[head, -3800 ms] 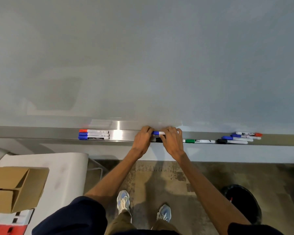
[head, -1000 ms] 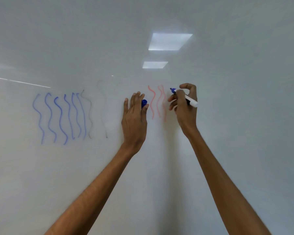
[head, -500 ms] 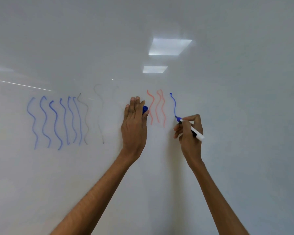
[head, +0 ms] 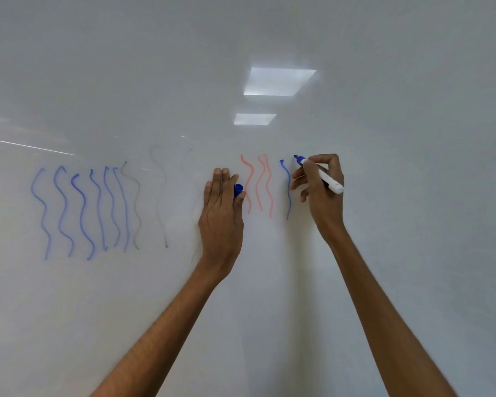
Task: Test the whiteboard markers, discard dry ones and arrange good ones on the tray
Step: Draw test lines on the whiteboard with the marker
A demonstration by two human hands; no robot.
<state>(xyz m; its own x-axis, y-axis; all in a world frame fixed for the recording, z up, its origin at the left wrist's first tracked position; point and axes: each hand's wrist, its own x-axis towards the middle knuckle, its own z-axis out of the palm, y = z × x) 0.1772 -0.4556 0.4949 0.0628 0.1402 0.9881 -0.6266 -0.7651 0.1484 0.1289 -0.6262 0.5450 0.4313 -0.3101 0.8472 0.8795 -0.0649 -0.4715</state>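
While the blue squiggles [head: 80, 210] and faint grey lines [head: 161, 196] fill the whiteboard's [head: 384, 110] left side, the left hand [head: 221, 216] lies flat on the board, fingers straight and together, thumb nipping the blue cap [head: 238, 189] against the forefinger. Right of the red squiggles [head: 259, 184] and a single blue line [head: 288, 193], the right hand [head: 322, 196] pinches the blue marker [head: 327, 179], tip at the board. A slow, even stroke (long enough to reveal fading) should judge it fairly. No tray or bin shows here.
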